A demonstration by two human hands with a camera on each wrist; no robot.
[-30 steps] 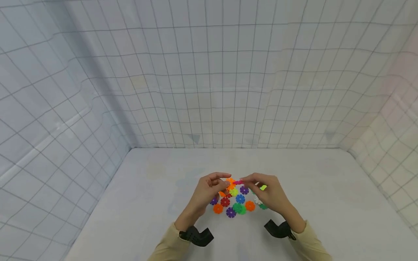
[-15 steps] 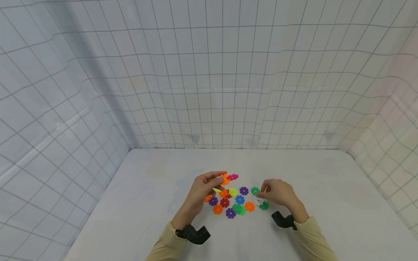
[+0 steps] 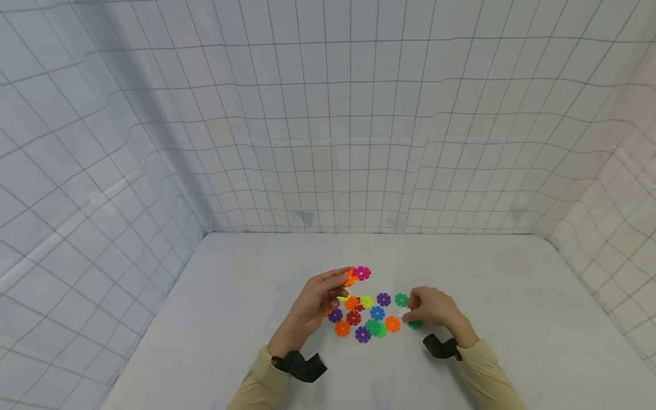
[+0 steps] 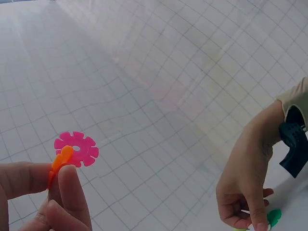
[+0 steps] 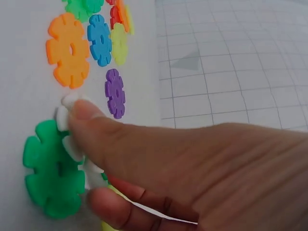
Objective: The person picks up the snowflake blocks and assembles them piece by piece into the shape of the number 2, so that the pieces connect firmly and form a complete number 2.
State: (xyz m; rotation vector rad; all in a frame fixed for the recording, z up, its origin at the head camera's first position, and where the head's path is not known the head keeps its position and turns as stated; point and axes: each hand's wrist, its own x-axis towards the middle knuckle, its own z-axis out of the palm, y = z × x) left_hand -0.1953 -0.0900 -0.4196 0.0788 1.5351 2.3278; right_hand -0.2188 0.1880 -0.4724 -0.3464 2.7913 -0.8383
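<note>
My left hand [image 3: 310,304], at the left of the loose discs, pinches an orange interlocking disc [image 4: 61,158] between thumb and fingers. A pink interlocking disc [image 4: 83,148] is joined to the orange one, standing crosswise beyond the fingertips above the table. My right hand [image 3: 435,307] is low at the right of the discs, its thumb on a white interlocking disc [image 5: 73,147] and its other fingers curled at that disc's edge. Part of the white disc is hidden by the hand. It overlaps a green disc [image 5: 55,168] lying on the table.
Between the hands, several loose discs lie on the white table [image 3: 230,330], among them a blue disc [image 3: 377,313], a purple disc [image 3: 363,334] and an orange disc [image 3: 392,324]. A gridded white sheet [image 3: 328,142] rises behind the table.
The right hand has left the pink disc and moved right and down to the white one. The left hand has shifted slightly left, carrying the joined pink and orange discs.
</note>
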